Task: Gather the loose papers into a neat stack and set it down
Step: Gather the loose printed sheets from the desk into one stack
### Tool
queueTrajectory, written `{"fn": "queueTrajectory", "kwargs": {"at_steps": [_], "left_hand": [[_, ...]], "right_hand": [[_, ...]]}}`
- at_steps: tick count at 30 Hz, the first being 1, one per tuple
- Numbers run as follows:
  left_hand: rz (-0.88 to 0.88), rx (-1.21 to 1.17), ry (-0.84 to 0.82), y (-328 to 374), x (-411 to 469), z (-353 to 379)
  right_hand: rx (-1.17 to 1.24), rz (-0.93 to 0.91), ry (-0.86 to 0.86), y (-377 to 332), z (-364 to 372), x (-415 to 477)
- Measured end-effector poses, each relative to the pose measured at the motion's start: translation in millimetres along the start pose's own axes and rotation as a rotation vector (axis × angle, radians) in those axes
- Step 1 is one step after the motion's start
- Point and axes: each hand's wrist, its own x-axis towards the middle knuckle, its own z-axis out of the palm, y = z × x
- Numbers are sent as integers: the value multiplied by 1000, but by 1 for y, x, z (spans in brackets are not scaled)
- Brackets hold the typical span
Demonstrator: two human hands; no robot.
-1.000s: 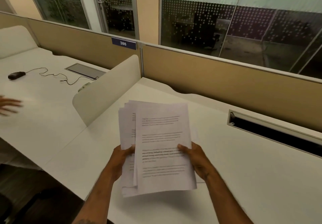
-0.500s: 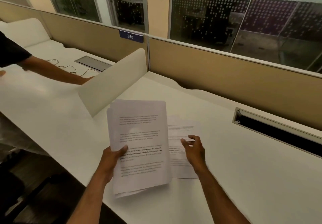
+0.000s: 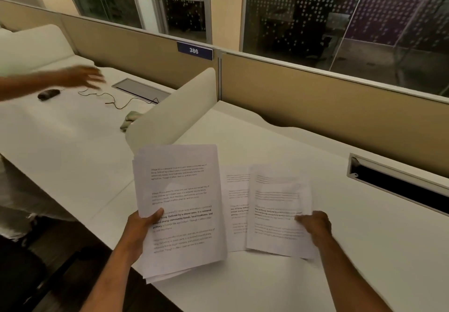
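My left hand (image 3: 143,226) grips a thick sheaf of printed white papers (image 3: 179,195) by its left edge, holding it tilted above the near edge of the white desk (image 3: 279,141). My right hand (image 3: 315,226) pinches the right edge of a single printed sheet (image 3: 279,205), lifted slightly off the desk. Another loose sheet (image 3: 237,205) lies flat on the desk between the sheaf and the held sheet, partly covered by both.
A low white divider (image 3: 175,112) separates this desk from the neighbouring one, where another person's hand (image 3: 80,76) hovers near a dark mouse (image 3: 48,93) and cable. A tan partition (image 3: 315,107) runs along the back. A dark cable slot (image 3: 398,185) opens at right.
My right hand left the sheaf, reached to the loose sheets on the desk and took hold of one. The sheaf stayed in my left hand. The other person's arm moved over the neighbouring desk.
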Motion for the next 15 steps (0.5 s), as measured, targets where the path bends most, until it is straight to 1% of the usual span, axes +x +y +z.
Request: {"fn": "queueTrajectory", "kwargs": {"at_steps": [3,5,7,9,11,13,15], "left_hand": [[8,12,-10,5,9,-6],[8,18,-12,6,14,-9],[6,16,-8,7,20,-12],[3,19,-8,7,24,-14],[-2,15,-13,6,27,-16],[-10,14,-18,6,30,-17],[-16,18,-18,6,32,-17]], "right_hand": [[163,-93,-83,-15,2,-2],[169,-134,-124,-26,10,-6],[62,-168,-122,-33,26,-12],[-177,-177,-73,-35,47,-19],[-385,-167,24,-34,65,-31],[-429,-181,70,-36,76,-39],[-365,-139,36,-40,79,-38]]}}
